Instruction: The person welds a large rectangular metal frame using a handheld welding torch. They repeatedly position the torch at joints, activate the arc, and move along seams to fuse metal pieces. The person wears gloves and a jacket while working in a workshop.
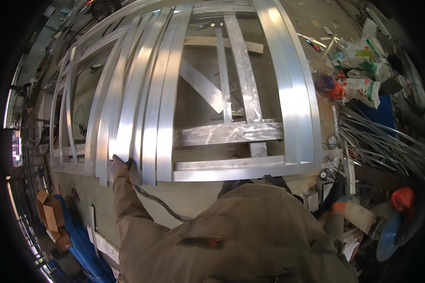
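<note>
My left hand [121,163], in a dark glove, grips the near end of a long silvery metal profile [136,85]. Its thumb and fingers sit on either side of that end. More long profiles [165,104] lie side by side to its right, across a large rectangular metal frame [231,175]. To the left, another profile [98,108] runs nearly parallel. On my right side the sleeve [334,226] shows near a dark shape, and I cannot make out the hand or its fingers there.
Wide flat profiles [295,99] lie along the frame's right side. Crossbars [231,134] span its inside. White bags [363,89] and a heap of thin metal strips [375,139] are on the right floor. A cardboard box [50,210] stands lower left, and a dark cable [158,200] trails before me.
</note>
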Demonstrator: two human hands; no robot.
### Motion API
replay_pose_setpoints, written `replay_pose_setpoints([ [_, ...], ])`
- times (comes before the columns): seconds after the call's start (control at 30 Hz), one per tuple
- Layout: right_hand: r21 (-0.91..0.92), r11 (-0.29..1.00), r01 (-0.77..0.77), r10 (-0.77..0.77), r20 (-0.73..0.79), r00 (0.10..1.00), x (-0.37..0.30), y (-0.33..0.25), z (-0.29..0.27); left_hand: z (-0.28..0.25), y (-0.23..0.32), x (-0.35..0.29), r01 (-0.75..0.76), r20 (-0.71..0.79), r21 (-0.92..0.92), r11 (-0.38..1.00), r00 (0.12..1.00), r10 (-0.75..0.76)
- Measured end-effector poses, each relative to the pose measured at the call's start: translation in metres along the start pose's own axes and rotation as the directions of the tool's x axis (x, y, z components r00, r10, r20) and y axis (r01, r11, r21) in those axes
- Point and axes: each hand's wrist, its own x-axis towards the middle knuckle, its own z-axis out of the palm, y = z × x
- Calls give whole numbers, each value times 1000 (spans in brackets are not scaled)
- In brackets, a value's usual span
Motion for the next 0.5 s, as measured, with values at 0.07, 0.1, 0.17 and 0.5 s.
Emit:
replay_pose_setpoints([
  [0.07, -77, 977, 199, -188, 124, 974, 11, -20, 9, -10, 19, -14, -110, -77, 41, 993, 991, 113],
  [0.1, -129, 928, 350, -327, 167, 930, 16, -32, 11, -12, 24, -20, -153, -96, 17, 988, 983, 154],
  [0.17, -39, 955, 292, -276, 231, 933, 25, -65, 11, -10, 32, -32, -197, -28, -127, 972, 980, 195],
  [0.5, 509, 770, -385, 235, 335, 913, 59, -134, 41, 112, 185, -251, -320, -93, -679, 660, 930, 356],
])
